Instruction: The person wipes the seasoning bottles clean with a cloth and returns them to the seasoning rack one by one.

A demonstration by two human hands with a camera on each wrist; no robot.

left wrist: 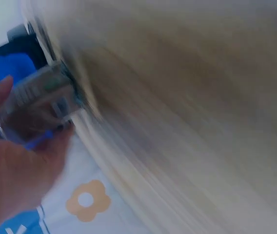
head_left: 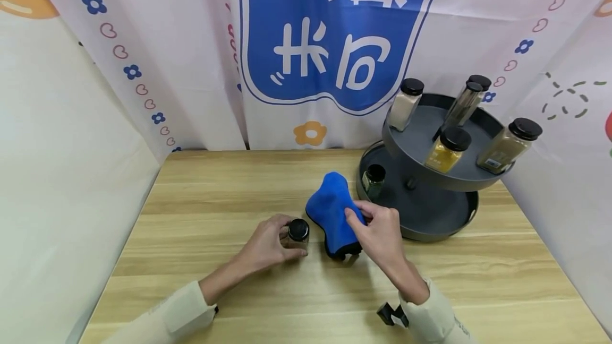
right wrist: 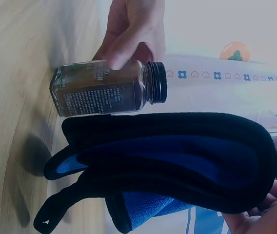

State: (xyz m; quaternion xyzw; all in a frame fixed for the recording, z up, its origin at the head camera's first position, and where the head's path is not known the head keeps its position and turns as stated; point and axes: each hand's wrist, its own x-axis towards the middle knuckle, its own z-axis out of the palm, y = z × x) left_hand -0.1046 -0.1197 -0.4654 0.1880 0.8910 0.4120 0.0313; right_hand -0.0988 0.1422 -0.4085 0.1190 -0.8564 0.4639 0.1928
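Note:
My left hand (head_left: 265, 246) holds a glass spice jar (head_left: 298, 231) with a black lid, thumb and fingers around its sides. Brown contents and a printed label show on the jar (right wrist: 97, 90) in the right wrist view. Whether its base touches the table, I cannot tell. To its right, my right hand (head_left: 383, 231) pinches a blue cloth (head_left: 334, 208) with black edging between thumb and fingers. The cloth (right wrist: 177, 180) is folded over, and a black loop hangs from it toward the table. The left wrist view is blurred, but the jar (left wrist: 41, 105) is visible in the fingers.
At the back right stands a dark two-tier round rack (head_left: 430, 230). Several black-lidded jars sit on its upper tier, including a yellow one (head_left: 447, 150). One greenish jar (head_left: 373, 180) stands on the lower tier. A printed curtain (head_left: 201, 94) hangs behind the wooden table (head_left: 215, 185).

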